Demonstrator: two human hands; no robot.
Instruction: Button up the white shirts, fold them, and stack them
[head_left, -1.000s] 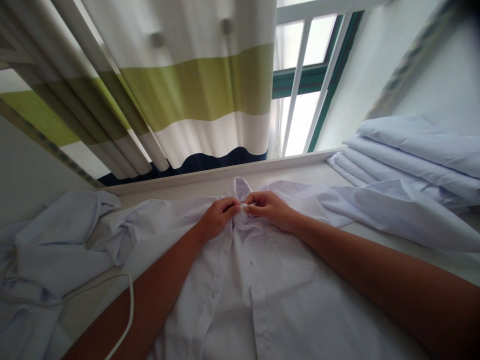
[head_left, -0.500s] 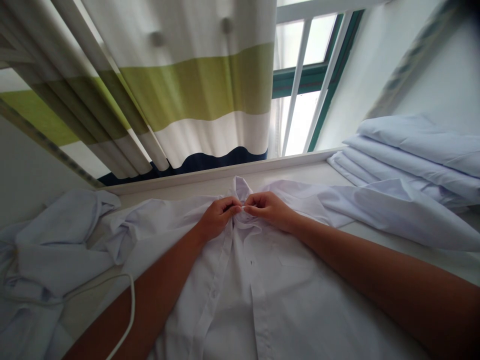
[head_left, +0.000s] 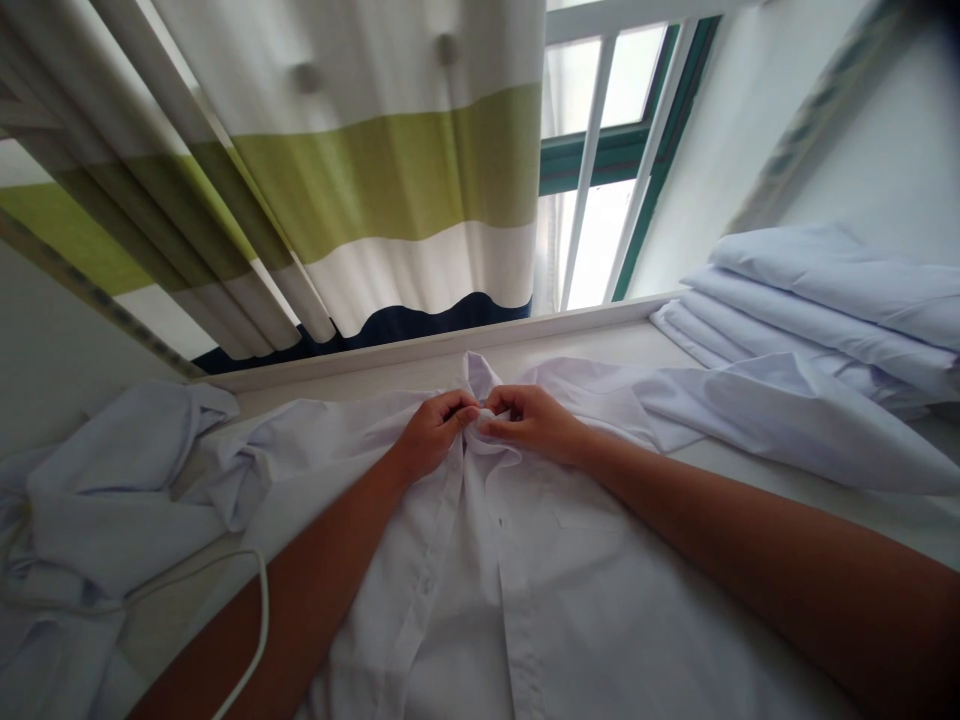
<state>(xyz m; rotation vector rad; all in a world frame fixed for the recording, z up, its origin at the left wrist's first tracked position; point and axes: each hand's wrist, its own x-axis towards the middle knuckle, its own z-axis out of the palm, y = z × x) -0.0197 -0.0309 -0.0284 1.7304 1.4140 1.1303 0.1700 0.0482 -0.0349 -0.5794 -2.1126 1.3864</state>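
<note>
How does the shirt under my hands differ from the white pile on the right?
The shirt lies spread open and creased, pinched near its collar by the left hand and right hand. The pile is folded, stacked in layers and untouched. Both are white cloth.

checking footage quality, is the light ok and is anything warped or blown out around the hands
Head view: daylight through the window blows its panes out to white; the left hand and right hand on the white shirt collar are evenly lit and fairly sharp; wide-angle distortion slants the striped curtain; the top right corner is dark and blurred.
</note>
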